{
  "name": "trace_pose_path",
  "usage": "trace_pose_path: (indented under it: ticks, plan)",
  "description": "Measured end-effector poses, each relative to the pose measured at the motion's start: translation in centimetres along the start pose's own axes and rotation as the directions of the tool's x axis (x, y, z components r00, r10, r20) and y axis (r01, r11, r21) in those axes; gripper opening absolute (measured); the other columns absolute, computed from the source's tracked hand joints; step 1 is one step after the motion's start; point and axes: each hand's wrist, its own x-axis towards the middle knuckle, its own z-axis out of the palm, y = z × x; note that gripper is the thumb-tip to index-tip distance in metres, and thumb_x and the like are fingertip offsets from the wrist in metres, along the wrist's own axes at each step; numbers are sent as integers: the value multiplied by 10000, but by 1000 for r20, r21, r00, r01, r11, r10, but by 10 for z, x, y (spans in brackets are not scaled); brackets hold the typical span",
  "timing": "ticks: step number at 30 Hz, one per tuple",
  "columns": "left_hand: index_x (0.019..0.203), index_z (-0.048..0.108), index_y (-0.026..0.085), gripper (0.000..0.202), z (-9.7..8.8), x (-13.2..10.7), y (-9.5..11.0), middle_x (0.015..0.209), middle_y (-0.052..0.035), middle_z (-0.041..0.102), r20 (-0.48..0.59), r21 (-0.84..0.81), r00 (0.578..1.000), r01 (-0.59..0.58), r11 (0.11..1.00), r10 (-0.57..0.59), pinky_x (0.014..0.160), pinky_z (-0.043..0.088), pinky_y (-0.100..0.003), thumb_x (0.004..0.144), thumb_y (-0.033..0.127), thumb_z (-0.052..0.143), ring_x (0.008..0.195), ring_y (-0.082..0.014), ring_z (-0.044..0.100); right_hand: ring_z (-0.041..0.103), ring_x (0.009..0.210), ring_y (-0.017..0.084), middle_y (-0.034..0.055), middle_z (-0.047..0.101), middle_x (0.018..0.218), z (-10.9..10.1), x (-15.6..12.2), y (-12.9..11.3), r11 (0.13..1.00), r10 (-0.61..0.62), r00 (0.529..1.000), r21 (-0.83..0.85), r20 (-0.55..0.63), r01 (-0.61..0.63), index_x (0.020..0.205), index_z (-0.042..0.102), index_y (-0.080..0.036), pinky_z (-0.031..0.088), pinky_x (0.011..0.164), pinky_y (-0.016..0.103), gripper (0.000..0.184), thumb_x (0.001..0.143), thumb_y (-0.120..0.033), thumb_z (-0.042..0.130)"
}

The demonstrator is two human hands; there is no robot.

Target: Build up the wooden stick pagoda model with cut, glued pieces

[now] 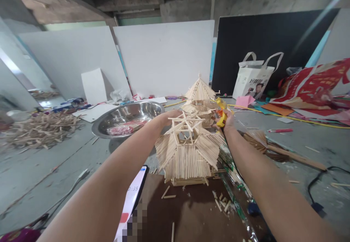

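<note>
My right hand (229,118) is wrapped round a yellow glue gun (222,118), beside the far model. A black cord runs from it along my forearm. My left hand (175,115) reaches past the left side of the near model; its fingers are hidden behind the sticks. In front of me stands a pavilion-like model of thin wooden sticks (187,161), its sloped roof open at the top with crossed sticks over it. Directly behind it rises a second stick model with a pointed roof (199,88). The near model sits on a brown board (188,212).
A steel basin (98,125) holding plastic-wrapped packs stands left of the models. Further left lies a heap of sticks (46,129). A phone (133,198) rests beside my left forearm. On the right are a brush (284,152), a white bag (253,79) and cables.
</note>
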Motion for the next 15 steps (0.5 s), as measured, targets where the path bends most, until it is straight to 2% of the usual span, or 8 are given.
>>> trace_pose_path:
  ticks: [6, 10, 15]
  plan:
    - [681, 624, 138, 103, -9, -6, -2, 689, -29, 640, -111, -1, 991, -71, 997, 71, 698, 434, -259, 692, 217, 558, 679, -136, 578, 588, 656, 219, 34, 644, 769, 8, -16, -2, 999, 38, 997, 31, 61, -40, 619, 525, -235, 455, 512, 384, 158, 603, -371, 446]
    - [743, 607, 157, 160, -19, -10, -3, 822, -34, 653, -217, -13, 971, -108, 994, 103, 757, 425, -256, 748, 276, 499, 785, -130, 575, 588, 679, 215, 15, 634, 879, 21, -28, -13, 999, 9, 992, 48, 129, -16, 637, 517, -247, 460, 547, 408, 196, 597, -430, 458]
    - [838, 608, 171, 225, -28, -13, -5, 1000, -53, 623, -267, 8, 953, -142, 990, 139, 801, 415, -295, 760, 346, 489, 853, -142, 568, 590, 692, 216, 24, 638, 794, 39, -34, -27, 998, -38, 982, 60, 186, 27, 646, 509, -253, 459, 537, 375, 203, 608, -446, 461]
